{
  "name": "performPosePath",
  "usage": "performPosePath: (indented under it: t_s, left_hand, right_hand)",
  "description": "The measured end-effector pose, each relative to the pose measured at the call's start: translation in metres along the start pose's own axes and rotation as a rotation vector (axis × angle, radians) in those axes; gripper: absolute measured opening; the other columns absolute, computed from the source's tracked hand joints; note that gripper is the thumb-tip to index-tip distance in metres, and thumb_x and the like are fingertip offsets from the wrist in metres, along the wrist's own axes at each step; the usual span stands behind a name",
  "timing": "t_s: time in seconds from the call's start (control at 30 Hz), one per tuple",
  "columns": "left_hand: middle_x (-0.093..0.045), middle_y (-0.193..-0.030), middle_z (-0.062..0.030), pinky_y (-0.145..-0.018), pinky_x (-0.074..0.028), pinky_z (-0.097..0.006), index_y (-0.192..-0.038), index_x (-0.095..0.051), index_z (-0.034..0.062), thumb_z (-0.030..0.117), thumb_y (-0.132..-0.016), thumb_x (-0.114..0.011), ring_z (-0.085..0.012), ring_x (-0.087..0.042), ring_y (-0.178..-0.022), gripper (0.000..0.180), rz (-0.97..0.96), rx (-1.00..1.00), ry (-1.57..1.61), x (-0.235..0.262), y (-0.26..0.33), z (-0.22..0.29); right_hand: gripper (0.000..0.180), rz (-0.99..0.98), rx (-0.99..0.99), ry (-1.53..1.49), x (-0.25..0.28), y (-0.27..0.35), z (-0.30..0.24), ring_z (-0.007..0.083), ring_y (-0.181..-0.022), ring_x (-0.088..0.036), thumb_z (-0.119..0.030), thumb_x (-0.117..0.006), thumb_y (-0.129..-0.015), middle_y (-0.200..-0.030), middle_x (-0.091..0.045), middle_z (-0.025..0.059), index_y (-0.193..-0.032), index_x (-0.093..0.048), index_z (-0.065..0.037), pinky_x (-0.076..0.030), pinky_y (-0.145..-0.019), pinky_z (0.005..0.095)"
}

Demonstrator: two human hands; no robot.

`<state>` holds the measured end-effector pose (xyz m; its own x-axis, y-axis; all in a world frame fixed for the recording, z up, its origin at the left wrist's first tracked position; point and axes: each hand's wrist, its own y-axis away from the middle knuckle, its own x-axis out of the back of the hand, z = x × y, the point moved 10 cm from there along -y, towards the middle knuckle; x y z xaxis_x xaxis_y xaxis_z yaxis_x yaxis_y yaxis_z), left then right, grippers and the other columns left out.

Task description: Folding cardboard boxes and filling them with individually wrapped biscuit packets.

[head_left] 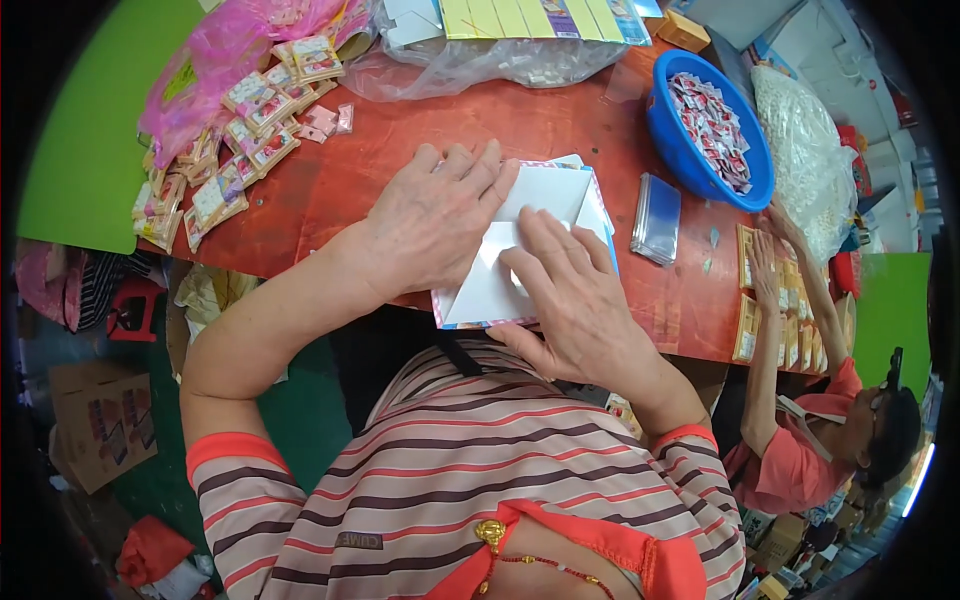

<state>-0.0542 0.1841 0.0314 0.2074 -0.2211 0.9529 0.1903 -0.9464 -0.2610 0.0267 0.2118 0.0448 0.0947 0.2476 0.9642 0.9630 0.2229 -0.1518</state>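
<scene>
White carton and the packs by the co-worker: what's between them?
Head view: between carton and packs, a shiny blue and clear stack, then small greenish patches on the red table.

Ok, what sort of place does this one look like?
Probably a small packing workshop: the red table bears a blue basin full of small packets and a pile of packs, and a co-worker reaches over more packs in rows at its right end.

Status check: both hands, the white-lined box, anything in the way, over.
Left hand palm-down across the white-lined box's left side. Right hand spread over its white inside. Blue plastic-wrapped stack to the right, apart.
</scene>
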Motion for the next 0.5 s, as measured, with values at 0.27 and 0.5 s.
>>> performPosePath:
  t_s: [0.27,0.5]
  left_hand:
    - [-0.049,-0.133,-0.0270,-0.083,-0.046,-0.042,-0.130,-0.049,-0.0077,0.031,-0.074,-0.063,-0.0385,-0.055,-0.100,0.069,0.041,0.018,-0.005,0.000,0.001,0.003]
    - [-0.056,-0.120,-0.0272,-0.071,-0.048,-0.042,-0.121,-0.056,-0.0076,0.032,-0.076,-0.062,-0.0355,-0.057,-0.102,0.060,0.126,-0.030,0.036,0.008,0.004,0.005]
  right_hand:
    - [0.065,0.045,0.066,0.082,-0.001,0.009,-0.008,0.0349,-0.120,-0.051,-0.048,-0.064,-0.082,-0.128,-0.052,0.0216,-0.126,-0.052,-0.001,-0.034,-0.098,0.0483]
    - [0.067,0.042,0.061,0.047,0.005,0.006,-0.009,0.0358,-0.120,-0.049,-0.047,-0.065,-0.080,-0.131,-0.050,0.0212,-0.127,-0.051,-0.002,-0.034,-0.097,0.0474]
